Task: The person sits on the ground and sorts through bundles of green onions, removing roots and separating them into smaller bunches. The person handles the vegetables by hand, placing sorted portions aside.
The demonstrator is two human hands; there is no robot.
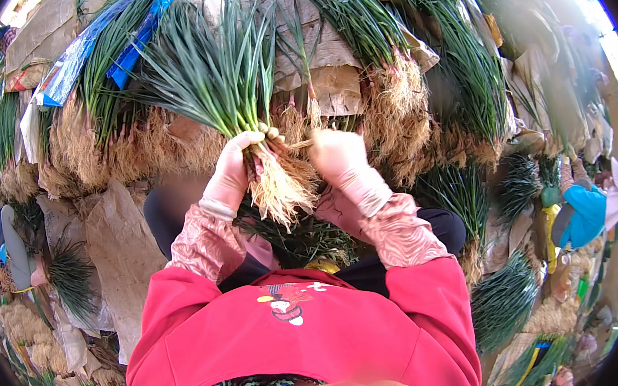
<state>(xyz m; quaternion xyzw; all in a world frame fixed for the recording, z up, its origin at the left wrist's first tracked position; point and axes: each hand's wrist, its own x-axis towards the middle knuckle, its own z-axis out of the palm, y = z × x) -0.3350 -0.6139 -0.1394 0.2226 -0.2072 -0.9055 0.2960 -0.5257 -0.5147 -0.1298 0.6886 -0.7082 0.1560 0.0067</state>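
Note:
My left hand (240, 158), in a pale glove, is closed around the base of a bunch of green onion plants (232, 89). The long green leaves fan upward, and pale fibrous roots hang below the fist. Close to the right of the roots is my right hand (337, 154), also gloved, blurred and curled into a fist. A thin tan strand or tie runs from the bunch to this fist; its exact kind cannot be told. Beyond the hands, a small green onion plant (311, 100) lies on brown sacking (339, 87).
Rooted onion bundles (400, 95) line the far side, with blue plastic strips (141, 39) among them. Loose green leaves (314, 243) lie between my legs. Brown sheeting (122, 255) spreads at left. A person in blue (583, 217) sits at far right; others are at far left.

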